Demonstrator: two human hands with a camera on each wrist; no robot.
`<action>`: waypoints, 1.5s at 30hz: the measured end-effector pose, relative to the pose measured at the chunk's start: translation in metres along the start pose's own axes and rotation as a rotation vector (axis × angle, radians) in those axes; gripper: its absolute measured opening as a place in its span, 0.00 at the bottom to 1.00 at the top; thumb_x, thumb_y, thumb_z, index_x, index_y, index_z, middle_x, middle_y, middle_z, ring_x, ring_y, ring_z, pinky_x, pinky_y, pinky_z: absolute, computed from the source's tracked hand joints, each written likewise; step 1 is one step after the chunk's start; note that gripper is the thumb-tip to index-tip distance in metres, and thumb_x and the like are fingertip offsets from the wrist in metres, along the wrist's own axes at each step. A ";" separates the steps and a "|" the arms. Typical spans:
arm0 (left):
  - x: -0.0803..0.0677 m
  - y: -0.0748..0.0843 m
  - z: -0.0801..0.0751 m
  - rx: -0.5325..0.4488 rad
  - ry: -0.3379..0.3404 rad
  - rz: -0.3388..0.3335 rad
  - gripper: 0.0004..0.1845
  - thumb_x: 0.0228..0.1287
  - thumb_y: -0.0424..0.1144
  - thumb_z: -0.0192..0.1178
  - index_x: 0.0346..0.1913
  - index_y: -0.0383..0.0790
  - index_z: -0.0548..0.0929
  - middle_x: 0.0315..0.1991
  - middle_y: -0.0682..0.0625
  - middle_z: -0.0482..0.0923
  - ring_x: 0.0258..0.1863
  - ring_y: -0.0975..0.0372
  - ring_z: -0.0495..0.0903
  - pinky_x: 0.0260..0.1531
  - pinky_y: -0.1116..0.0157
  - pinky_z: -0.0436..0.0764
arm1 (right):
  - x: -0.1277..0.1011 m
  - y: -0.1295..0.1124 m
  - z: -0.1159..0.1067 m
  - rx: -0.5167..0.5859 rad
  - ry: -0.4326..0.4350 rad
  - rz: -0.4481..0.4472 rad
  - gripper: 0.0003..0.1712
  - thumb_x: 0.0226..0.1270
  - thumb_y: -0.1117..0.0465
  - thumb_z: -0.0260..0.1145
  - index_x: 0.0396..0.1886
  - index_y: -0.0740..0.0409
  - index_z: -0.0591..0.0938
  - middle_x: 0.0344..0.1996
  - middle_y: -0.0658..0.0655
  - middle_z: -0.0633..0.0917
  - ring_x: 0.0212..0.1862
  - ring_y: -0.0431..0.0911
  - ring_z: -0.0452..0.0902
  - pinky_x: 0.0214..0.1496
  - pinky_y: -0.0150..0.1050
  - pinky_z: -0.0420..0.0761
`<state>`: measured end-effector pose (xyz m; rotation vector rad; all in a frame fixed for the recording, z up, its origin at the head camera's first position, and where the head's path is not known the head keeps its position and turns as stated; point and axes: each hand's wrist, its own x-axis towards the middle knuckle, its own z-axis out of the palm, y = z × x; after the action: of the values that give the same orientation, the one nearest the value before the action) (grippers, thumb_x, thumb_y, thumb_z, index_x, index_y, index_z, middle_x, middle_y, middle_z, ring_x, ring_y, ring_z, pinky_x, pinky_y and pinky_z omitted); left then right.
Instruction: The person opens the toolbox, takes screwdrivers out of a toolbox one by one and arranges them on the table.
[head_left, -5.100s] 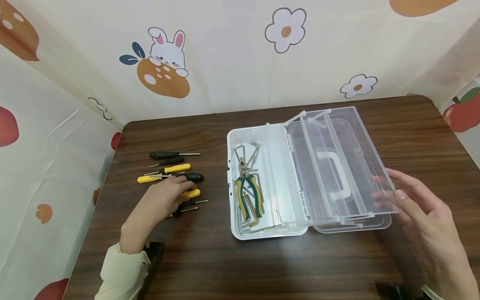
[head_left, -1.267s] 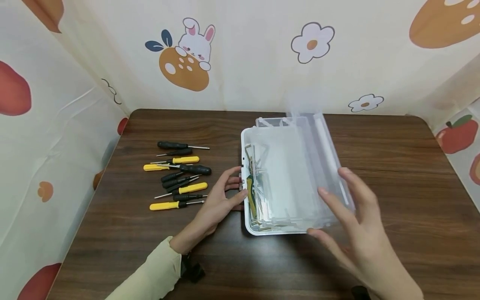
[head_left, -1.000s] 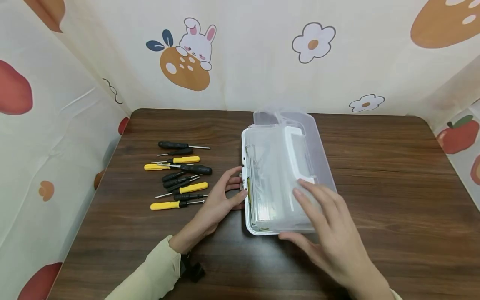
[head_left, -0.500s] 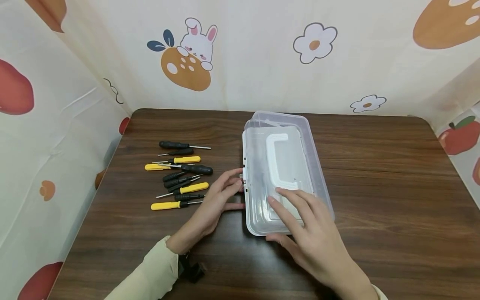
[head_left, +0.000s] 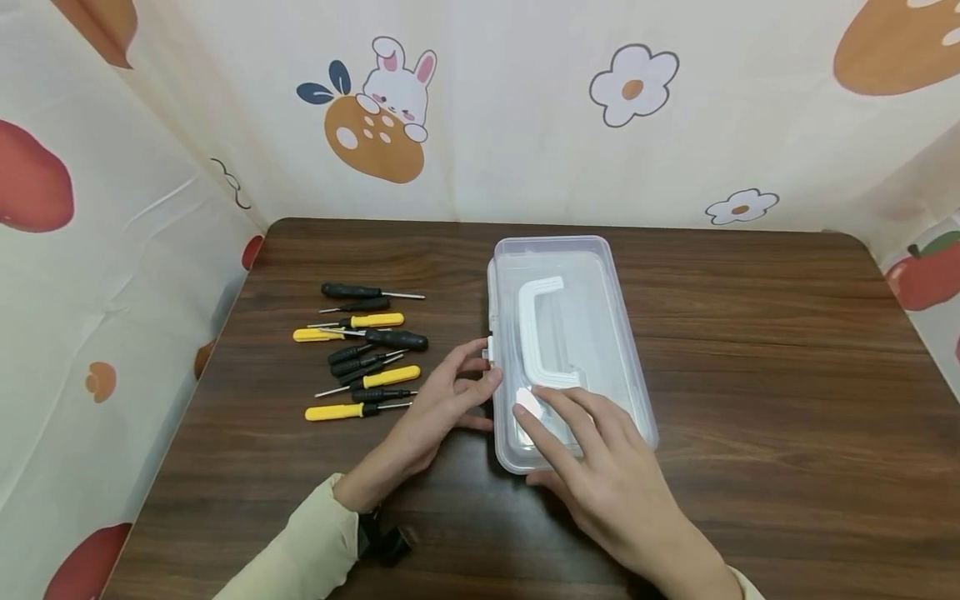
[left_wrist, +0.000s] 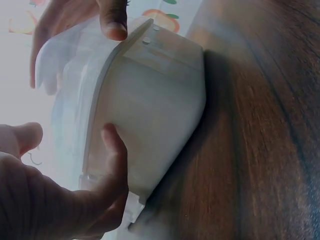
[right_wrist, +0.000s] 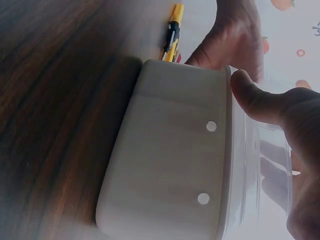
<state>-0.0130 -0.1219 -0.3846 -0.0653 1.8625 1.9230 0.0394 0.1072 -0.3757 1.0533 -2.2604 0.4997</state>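
Observation:
A white toolbox point(head_left: 592, 321) with a see-through lid lies in front of me, its lid down over the base. A white carry handle point(head_left: 529, 333) lies folded on top. My left hand point(head_left: 427, 425) is at the box's left side by a small latch point(head_left: 489, 352); in the left wrist view one finger touches the white wall point(left_wrist: 150, 110). My right hand point(head_left: 611, 487) rests spread fingers on the lid's near part, its thumb at the near edge. In the right wrist view that thumb point(right_wrist: 255, 100) lies against the lid rim. The contents cannot be made out.
Several screwdrivers with black or yellow handles, such as a yellow one point(head_left: 333, 412) and a black one point(head_left: 351, 291), lie in a loose row left of the box. The dark wooden table point(head_left: 765, 358) meets a patterned cloth point(head_left: 510, 125) behind and at the sides.
The lid, folded out to the right earlier with pliers and hex keys visible in the base, has swung over and down. My left hand went from the screwdrivers to the box's left side.

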 end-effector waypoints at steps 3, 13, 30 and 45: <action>-0.001 0.002 0.000 0.001 -0.014 0.001 0.38 0.75 0.49 0.59 0.81 0.45 0.57 0.71 0.36 0.64 0.57 0.51 0.81 0.43 0.55 0.90 | -0.001 0.000 0.000 -0.009 -0.013 -0.001 0.28 0.85 0.43 0.48 0.68 0.55 0.81 0.63 0.63 0.82 0.60 0.60 0.77 0.60 0.55 0.77; 0.015 0.036 -0.009 0.601 0.182 0.142 0.48 0.76 0.61 0.55 0.85 0.46 0.44 0.76 0.39 0.56 0.67 0.49 0.74 0.52 0.49 0.86 | -0.003 0.003 0.000 -0.021 -0.022 -0.035 0.29 0.87 0.43 0.45 0.68 0.55 0.80 0.64 0.64 0.81 0.60 0.59 0.77 0.61 0.54 0.75; 0.122 0.088 -0.027 0.603 -0.083 0.191 0.30 0.72 0.55 0.63 0.69 0.43 0.77 0.65 0.47 0.79 0.60 0.55 0.78 0.64 0.51 0.77 | -0.014 0.014 -0.014 0.048 -0.017 -0.081 0.26 0.85 0.44 0.49 0.67 0.51 0.82 0.63 0.60 0.82 0.60 0.57 0.78 0.64 0.49 0.74; 0.081 0.068 -0.034 0.526 0.087 0.183 0.31 0.73 0.55 0.63 0.74 0.46 0.75 0.71 0.48 0.76 0.67 0.54 0.75 0.72 0.47 0.70 | -0.045 0.068 -0.030 0.176 -0.038 -0.064 0.24 0.86 0.48 0.50 0.65 0.52 0.83 0.69 0.56 0.81 0.78 0.51 0.66 0.86 0.48 0.50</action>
<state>-0.1185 -0.1292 -0.3512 0.1973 2.4444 1.4938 0.0198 0.1906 -0.3879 1.2271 -2.2395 0.6671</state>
